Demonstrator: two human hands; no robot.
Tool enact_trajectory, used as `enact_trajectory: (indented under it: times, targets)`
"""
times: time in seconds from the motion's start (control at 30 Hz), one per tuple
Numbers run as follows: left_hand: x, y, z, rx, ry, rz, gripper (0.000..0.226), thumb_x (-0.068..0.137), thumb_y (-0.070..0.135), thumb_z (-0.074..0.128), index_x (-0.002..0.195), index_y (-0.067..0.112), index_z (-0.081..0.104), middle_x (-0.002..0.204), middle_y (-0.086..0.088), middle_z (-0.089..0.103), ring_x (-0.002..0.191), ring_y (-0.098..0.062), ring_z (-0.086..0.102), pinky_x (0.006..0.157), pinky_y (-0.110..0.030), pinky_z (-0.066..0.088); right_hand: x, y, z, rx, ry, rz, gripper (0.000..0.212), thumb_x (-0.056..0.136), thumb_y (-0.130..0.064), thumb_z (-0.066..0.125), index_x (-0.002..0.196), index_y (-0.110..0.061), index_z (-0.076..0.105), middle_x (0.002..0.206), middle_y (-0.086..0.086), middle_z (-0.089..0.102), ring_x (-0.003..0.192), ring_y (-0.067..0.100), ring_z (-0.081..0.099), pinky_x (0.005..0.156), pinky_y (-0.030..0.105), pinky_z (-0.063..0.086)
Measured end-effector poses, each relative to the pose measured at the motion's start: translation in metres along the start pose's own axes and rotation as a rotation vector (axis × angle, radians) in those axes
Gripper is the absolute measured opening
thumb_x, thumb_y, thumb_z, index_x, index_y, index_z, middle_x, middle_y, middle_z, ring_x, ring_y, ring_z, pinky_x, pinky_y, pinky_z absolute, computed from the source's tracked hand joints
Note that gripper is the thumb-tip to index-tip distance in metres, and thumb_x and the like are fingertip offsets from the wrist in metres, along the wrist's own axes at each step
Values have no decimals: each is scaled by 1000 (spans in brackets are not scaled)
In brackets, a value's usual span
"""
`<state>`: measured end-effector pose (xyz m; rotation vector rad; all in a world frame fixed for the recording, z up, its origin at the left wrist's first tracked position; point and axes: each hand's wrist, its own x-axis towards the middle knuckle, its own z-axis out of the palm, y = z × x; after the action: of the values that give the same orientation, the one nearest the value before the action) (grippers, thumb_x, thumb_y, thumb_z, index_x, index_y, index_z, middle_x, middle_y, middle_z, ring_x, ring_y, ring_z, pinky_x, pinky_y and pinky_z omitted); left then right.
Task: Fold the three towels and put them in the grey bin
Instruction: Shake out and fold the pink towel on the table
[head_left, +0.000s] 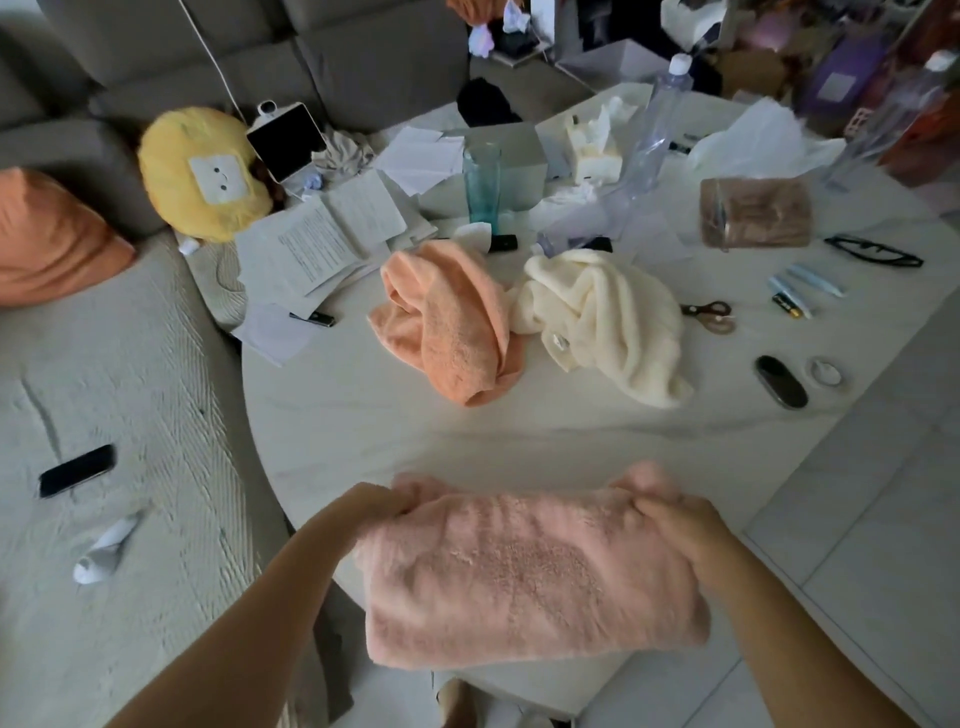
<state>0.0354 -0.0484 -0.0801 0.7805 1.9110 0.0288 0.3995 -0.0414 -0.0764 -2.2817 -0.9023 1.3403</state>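
Setting: pale marbled round table (374, 415), cluttered along its far half, with a grey sofa (363, 62) at 11 o'clock and white floor tiles at 3 o'clock.
Left grip: the left hand (382, 501), at 7 o'clock of the table, pinches the far left corner of the pink towel (530, 577), fingers curled tight into the pile.
Pink towel: stretched flat between both hands over the near table edge at 6 o'clock, its lower part hanging past the rim; it looks already doubled once, though I cannot count the layers.
Right grip: the right hand (675, 519) clasps the far right corner the same way, fingers closed round a bunched tuft.
Doing it well: keep the top edge taut and level, match corner to corner before letting it drop, then smooth the thick pile flat; the plush cloth probably slips and bulges, so a crooked fold is the risk.
Orange towel: lies crumpled (447, 322) at 12 o'clock from the hands, unfolded.
Cream towel: heaped (602, 322) just beside the orange one at 1 o'clock, touching it, unfolded.
Progress: judged early, with two towels untouched.
Grey bin: I cannot pick it out.
Teal glass: stands upright (482, 182) at 12 o'clock; looks empty.
Tissue box: at 1 o'clock (595, 156), a tissue sticking out of its top.
Clear bottle: tall (660, 119), capped, contents unclear.
Brown-filled clear container: at 2 o'clock (756, 213).
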Motion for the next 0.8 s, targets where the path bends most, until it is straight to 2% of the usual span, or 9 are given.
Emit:
enact_trajectory:
  times: [0.1,0.17,0.27,0.43,0.57,0.63,0.7,0.77,0.8]
  targets:
    - [-7,11,-18,-267,17,111,13,83,21,64,86,9,67,98,-14,66,85,-26,59,73,-34,43,-7,-16,-19,59,-18,-110,17,81,-17,75,95,-7,71,95,17,73,91,33,70,86,50,57]
    - [-13,7,-35,-534,18,198,24,79,22,63,95,5,68,92,-14,68,83,-28,63,72,-34,46,-17,-20,-34,125,-25,-195,15,80,-13,75,91,-21,69,93,4,73,89,24,69,84,45,57]
    - [-13,-5,-52,-750,9,401,38,85,34,62,110,6,67,96,-14,74,86,-30,73,68,-34,58,-24,-8,-47,136,-3,-312,34,75,-1,75,89,-30,67,84,-4,72,81,15,66,71,33,51]
    - [13,-3,-37,-569,320,283,13,100,20,55,107,11,62,102,-15,70,89,-31,70,73,-40,59,-7,-15,-25,-44,-43,-237,37,59,-35,65,95,-31,60,94,-8,67,86,12,64,65,30,46]
    - [13,2,-28,-622,346,272,17,99,8,50,103,15,65,94,-14,71,84,-29,70,69,-36,57,-2,-34,-3,-421,68,-382,24,79,-31,62,100,-21,67,92,2,69,88,28,64,77,37,52]
    - [8,3,-23,-487,426,353,17,94,7,57,97,23,64,97,-7,70,86,-23,68,68,-30,52,-5,-40,-2,-517,163,-450,22,80,-30,64,99,-20,70,93,5,70,89,32,65,77,37,52]
    - [-1,7,-17,-221,621,513,21,90,5,63,100,24,63,103,0,65,86,-19,62,69,-25,47,-10,-46,-4,-519,199,-527,19,79,-38,66,94,-26,72,92,0,70,87,29,65,74,33,48]
    - [-7,14,-9,10,775,767,27,84,4,69,105,21,65,110,1,60,95,-16,53,79,-30,45,-9,-55,-3,-454,127,-510,15,78,-48,59,83,-36,67,85,-13,67,85,22,63,73,31,45]
    - [-8,19,-5,104,758,869,31,82,7,72,108,21,66,114,-1,60,100,-17,52,84,-34,46,-6,-60,-2,-443,79,-487,14,79,-49,56,81,-37,63,83,-18,65,85,19,63,72,31,45]
